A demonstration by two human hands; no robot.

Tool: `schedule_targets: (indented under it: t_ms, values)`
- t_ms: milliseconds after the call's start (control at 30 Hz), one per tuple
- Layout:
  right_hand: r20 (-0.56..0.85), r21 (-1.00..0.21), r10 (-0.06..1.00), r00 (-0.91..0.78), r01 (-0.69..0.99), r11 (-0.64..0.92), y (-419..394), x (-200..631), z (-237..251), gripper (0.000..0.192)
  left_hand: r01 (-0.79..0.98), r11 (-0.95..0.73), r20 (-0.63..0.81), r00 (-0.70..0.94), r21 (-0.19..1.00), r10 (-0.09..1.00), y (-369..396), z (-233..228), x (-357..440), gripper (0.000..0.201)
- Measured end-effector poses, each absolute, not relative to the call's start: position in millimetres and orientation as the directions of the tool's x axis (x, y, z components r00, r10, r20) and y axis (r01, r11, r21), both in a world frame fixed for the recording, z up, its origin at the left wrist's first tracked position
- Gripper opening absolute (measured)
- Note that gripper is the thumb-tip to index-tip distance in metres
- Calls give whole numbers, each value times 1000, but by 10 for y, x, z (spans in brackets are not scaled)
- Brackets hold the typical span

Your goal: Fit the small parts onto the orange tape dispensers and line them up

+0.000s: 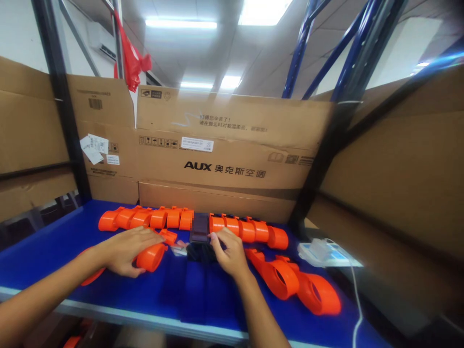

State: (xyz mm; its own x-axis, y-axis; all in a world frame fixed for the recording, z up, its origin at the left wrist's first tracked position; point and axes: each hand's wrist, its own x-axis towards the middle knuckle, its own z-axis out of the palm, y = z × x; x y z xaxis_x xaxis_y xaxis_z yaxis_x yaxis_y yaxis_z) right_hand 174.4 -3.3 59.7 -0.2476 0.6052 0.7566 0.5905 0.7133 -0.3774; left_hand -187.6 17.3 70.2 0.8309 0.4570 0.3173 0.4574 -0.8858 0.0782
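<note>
My left hand [126, 249] lies over an orange plastic ring-shaped part [151, 256] on the blue table [47, 251], fingers curled around it. My right hand [227, 251] grips a dark block-shaped part [199, 232] in the middle of the table. Behind both hands a long row of joined orange segments [174, 218] stretches left to right, with the dark part sitting at a gap in the row. A small white piece [178, 250] lies between my hands.
Two larger orange ring parts [293, 280] lie to the right of my right hand. A white device with a cable [322, 251] sits at the table's right edge. Cardboard boxes [224, 145] wall the back and sides; dark rack posts stand at left and right.
</note>
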Motion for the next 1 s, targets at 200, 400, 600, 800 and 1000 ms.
schedule_targets:
  t_ms: [200,400,600,800,1000]
  values:
    - [828,-406,561,3,693,595,29,1825,582,23,552,-829,340,765,90,547,172,745,-1882,85]
    - [803,-407,584,122,827,387,158,1998,544,52,460,-752,611,444,473,656,28,722,-1085,55]
    - [707,-238,700,-102,898,371,232,2039,422,66,-80,-484,490,116,872,864,257,526,-36,37]
    - [556,-58,765,-325,903,426,412,2072,598,76,-210,-422,426,-30,882,904,495,401,69,31]
    - [250,4,867,-432,896,445,690,2062,813,81,-281,-364,369,-37,888,929,475,323,9,32]
